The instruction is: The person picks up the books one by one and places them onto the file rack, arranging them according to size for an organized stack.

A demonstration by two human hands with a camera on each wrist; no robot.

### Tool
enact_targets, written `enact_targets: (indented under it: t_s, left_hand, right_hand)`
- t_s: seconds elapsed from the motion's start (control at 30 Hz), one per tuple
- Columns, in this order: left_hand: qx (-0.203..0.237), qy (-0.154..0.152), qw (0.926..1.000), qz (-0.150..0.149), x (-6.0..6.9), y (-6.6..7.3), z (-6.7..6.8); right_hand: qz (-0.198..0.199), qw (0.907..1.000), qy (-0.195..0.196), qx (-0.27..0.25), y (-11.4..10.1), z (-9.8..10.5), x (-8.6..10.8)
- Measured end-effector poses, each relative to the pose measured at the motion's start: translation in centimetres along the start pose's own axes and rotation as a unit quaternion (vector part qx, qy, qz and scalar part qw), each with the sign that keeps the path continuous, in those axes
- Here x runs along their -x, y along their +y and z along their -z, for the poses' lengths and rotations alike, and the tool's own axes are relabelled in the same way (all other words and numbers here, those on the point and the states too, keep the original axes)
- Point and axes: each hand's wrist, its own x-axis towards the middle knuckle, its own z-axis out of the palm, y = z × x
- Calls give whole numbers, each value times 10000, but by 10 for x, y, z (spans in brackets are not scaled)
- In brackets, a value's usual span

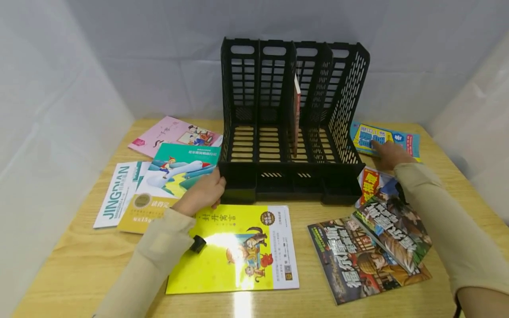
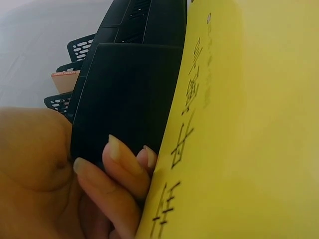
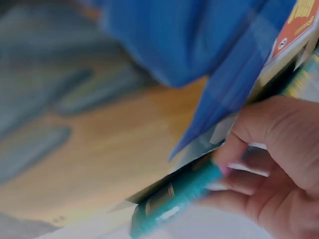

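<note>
My left hand [image 1: 204, 190] grips the front left corner of a black desktop file rack [image 1: 292, 170]. In the left wrist view its fingers [image 2: 122, 162] curl against the rack's black front compartment. Just below lies a yellow picture book [image 1: 238, 251]. To the right of the rack, my right hand [image 1: 389, 154] touches a blue book with a yellow title panel [image 1: 371, 134], one finger lying across the panel. In the right wrist view thumb and fingers are bent at a teal book edge [image 3: 174, 204]; blur hides whether they pinch it. One thin reddish book [image 1: 296, 110] stands in the rack.
On the left lie a pink book [image 1: 179, 134], a green-and-yellow book [image 1: 180, 170] and a white book [image 1: 119, 190]. Two dark comic books [image 1: 350, 260] overlap at the front right, beside a red-and-white book [image 1: 371, 185] partly under the right forearm. Pale sheeting [image 1: 159, 53] surrounds the wooden table [image 1: 79, 256].
</note>
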Motion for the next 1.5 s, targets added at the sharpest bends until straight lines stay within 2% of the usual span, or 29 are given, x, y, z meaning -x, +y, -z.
enact_targets:
  t_s: [0.2,0.43,0.53,0.6,0.7,0.83,0.97,1.27,1.4,1.5]
  left_hand:
    - [-19,-6,10000,-8,0,0,1]
    - [-15,18,10000,58,0,2,1]
    - [-31,7,10000,35,0,2,0]
    - [-15,-6,10000,-10,0,3,-1]
    - [34,-66,10000,-66,0,4,0]
    - [86,-132,9999,-53,1,4,2]
    - [142,-124,9998,-27,1,2,3]
    - [103,-115,9999,-51,1,-1,4]
    - [116,-109,9999,-3,0,0,3]
    - [109,-114,9999,6,0,0,2]
  right_hand:
    - [-379,9951,917,-5,-1,4,2]
    - [-337,9903,1338,136,-9,3,-2]
    - [-522,9849,1648,-109,-6,4,1]
    - [-637,9773,1999,-287,-2,7,7]
    - [-744,9545,2817,-638,4,13,18]
    - [-837,9161,3743,-1169,5,24,28]
    - [-843,8849,4275,-1645,-3,36,32]
    - [-871,8293,4835,-2661,-37,56,38]
    - [-874,8109,4980,-2945,-55,65,47]
    - [-745,8034,5054,-3060,-67,72,54]
